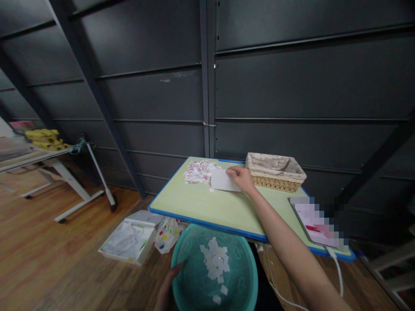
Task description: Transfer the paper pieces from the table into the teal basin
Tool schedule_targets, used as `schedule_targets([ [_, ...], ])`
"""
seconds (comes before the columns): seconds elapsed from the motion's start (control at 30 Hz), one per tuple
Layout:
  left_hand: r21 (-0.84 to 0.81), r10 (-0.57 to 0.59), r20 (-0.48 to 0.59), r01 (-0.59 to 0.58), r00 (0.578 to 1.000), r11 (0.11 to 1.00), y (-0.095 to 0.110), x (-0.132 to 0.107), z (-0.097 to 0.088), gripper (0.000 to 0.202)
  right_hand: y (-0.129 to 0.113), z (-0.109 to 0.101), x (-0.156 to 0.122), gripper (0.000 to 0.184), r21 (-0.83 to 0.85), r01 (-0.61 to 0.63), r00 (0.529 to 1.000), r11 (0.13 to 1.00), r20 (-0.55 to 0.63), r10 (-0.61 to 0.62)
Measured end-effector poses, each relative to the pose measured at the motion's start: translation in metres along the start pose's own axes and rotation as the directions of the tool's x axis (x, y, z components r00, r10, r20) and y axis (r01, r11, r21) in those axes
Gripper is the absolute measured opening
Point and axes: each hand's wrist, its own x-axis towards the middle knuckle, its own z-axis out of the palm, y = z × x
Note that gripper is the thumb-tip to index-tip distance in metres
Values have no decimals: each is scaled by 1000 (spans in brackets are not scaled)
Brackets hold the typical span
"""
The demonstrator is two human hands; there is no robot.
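My right hand point(241, 178) pinches the edge of a white card point(223, 180) over the yellow-green tabletop point(194, 203). Just left of the card lies a heap of small paper pieces point(199, 171), white with reddish marks. Down in front, my left hand point(170, 283) grips the rim of a teal plastic basket point(183, 255), its thumb inside the wall. Many small white paper squares point(215, 261) are scattered on the basket's bottom. Right behind my right hand stands a wicker basket point(275, 183) with a cloth lining.
At the table's right end lies a tablet point(314, 222) with a white cable point(339, 272) plugged in. A white box point(128, 239) and a dotted plastic bag point(167, 235) sit on the floor at left. Dark metal panels point(155, 95) rise behind the table.
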Motion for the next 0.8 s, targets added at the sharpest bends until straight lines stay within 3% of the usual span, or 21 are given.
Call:
schedule_targets([
  [0.1, 23, 21, -42, -20, 999, 1000, 1, 8, -4, 85, 0, -2, 1, 26, 19, 3, 1000, 1000, 24, -3],
  [0.13, 12, 54, -33, -54, 998, 998, 2, 12, -6, 85, 1, -3, 2, 25, 34, 1, 1000, 999, 27, -2],
  [0.2, 4, 15, 17, -15, 1000, 1000, 4, 19, -11, 88, 1, -4, 3, 25, 77, -6, 1000, 997, 18, 4],
  [0.33, -37, 106, 39, -105, 994, 994, 9, 28, -14, 80, 2, -5, 4, 26, 136, -35, 999, 990, 12, 33],
  [0.53, -78, 153, 19, -151, 988, 985, 16, 23, -2, 66, -2, -5, 4, 25, 90, -51, 995, 995, 90, 43],
  [0.67, -96, 211, 39, -206, 977, 974, 20, 15, 7, 68, -4, -7, 3, 26, 123, -73, 983, 990, 176, 50],
  [0.8, -105, 182, 22, -178, 983, 978, 25, 9, 15, 76, -8, -8, 0, 28, 166, -98, 959, 981, 279, 49],
])
